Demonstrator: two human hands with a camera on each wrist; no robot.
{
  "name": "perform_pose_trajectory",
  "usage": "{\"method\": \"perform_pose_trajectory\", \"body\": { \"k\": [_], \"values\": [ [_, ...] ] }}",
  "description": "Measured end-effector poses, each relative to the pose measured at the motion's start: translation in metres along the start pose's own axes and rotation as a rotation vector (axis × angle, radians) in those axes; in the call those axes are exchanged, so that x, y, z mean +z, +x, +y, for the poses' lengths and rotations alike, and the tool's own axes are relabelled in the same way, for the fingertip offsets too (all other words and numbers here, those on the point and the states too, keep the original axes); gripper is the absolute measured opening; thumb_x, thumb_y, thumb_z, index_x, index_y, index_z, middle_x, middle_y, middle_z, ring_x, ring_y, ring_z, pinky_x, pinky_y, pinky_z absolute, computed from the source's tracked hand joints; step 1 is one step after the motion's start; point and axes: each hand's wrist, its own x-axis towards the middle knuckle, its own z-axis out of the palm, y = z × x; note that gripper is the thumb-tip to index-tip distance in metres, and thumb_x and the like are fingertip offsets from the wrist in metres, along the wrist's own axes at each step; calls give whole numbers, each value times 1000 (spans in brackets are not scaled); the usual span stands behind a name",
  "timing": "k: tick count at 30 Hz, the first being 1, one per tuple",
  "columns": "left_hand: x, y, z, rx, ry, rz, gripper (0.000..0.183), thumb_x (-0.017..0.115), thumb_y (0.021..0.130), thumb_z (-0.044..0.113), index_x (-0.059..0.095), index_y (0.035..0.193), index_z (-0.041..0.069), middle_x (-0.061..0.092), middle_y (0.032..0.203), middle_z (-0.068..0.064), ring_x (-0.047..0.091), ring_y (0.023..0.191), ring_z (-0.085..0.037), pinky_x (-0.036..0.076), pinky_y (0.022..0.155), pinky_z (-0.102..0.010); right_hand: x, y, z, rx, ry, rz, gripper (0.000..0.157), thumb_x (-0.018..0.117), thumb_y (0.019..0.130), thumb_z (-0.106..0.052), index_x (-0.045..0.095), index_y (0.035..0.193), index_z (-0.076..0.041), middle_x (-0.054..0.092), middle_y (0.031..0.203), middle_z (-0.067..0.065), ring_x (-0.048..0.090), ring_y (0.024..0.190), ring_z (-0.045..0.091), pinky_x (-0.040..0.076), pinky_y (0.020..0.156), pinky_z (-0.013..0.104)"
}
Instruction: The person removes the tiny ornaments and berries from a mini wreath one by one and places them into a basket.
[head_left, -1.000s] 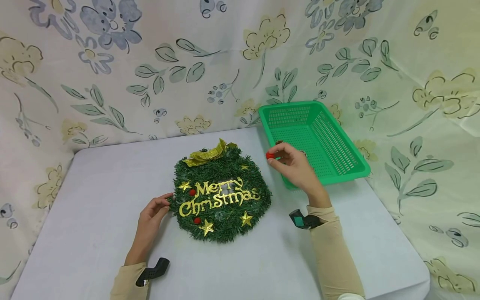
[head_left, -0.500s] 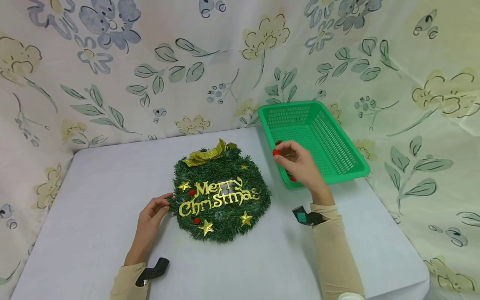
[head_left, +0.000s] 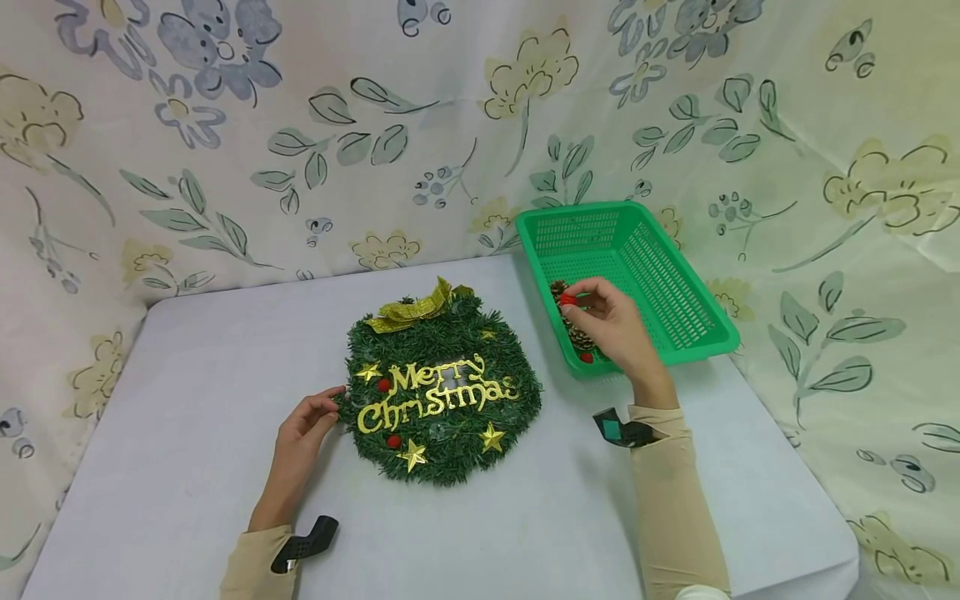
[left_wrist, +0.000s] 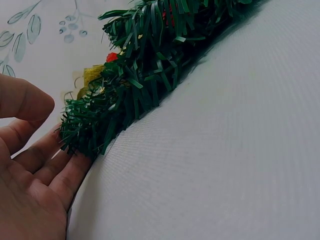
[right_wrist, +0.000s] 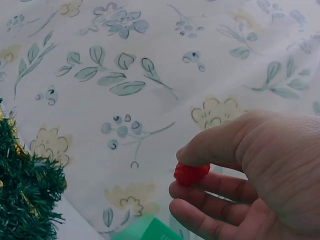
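My right hand (head_left: 618,329) pinches a red, bumpy, berry-like ball (right_wrist: 191,175) between thumb and fingertips, over the left side of the green plastic basket (head_left: 692,271). Below that hand, pine cones (head_left: 581,338) and another red berry (head_left: 587,357) lie inside the basket. A green tinsel wreath (head_left: 442,342) lies flat on the table, bearing gold "Merry Christmas" lettering (head_left: 438,398), gold stars (head_left: 492,437), a gold bow (head_left: 411,311) and red berries (head_left: 393,442). At its left edge is my left hand (head_left: 300,437), its extended fingers (left_wrist: 72,175) touching the tinsel and the thumb held apart.
A white cloth covers the table (head_left: 187,400), and a floral curtain (head_left: 450,125) hangs behind it and along the right side. The basket stands at the table's back right, close to the curtain. A small white object (head_left: 701,592) shows at the bottom edge.
My right hand has moved rightward from the basket's left rim to over its inside, still pinching the red berry. Pine cones and the other berry have come into sight. The left hand has stayed put.
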Motion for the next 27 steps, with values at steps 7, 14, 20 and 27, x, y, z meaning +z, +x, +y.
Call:
{"method": "perform_pose_trajectory", "body": {
  "k": [7, 14, 20, 27],
  "values": [
    [0, 0, 0, 1, -3, -1, 22, 52, 105, 7, 52, 115, -13, 61, 129, 20, 57, 120, 4, 47, 89, -8, -6, -1, 2, 0, 6, 36, 28, 67, 98, -15, 61, 122, -4, 69, 113, 17, 69, 96, 11, 57, 83, 26],
    [0, -1, 0, 7, -14, -4, 23, 52, 105, 8, 51, 115, -13, 61, 130, 18, 57, 120, 4, 47, 90, -8, -12, -2, 3, 9, -20, 74, 27, 67, 98, -18, 62, 122, -7, 70, 111, 10, 70, 95, 10, 56, 74, 24],
    [0, 0, -2, 20, -18, -4, 23, 53, 105, 7, 51, 115, -13, 62, 130, 16, 57, 121, 4, 47, 91, -8, -18, -4, 1, 34, -32, 93, 29, 67, 99, -20, 61, 123, -6, 68, 111, -1, 69, 96, 11, 52, 66, 24],
    [0, 0, -1, 22, -12, -1, 23, 53, 105, 7, 51, 115, -13, 62, 130, 17, 57, 119, 5, 47, 90, -7, -21, -5, -1, 43, -38, 108, 31, 68, 98, -23, 61, 123, -6, 68, 115, 4, 66, 99, 6, 56, 81, 22]
  ]
}}
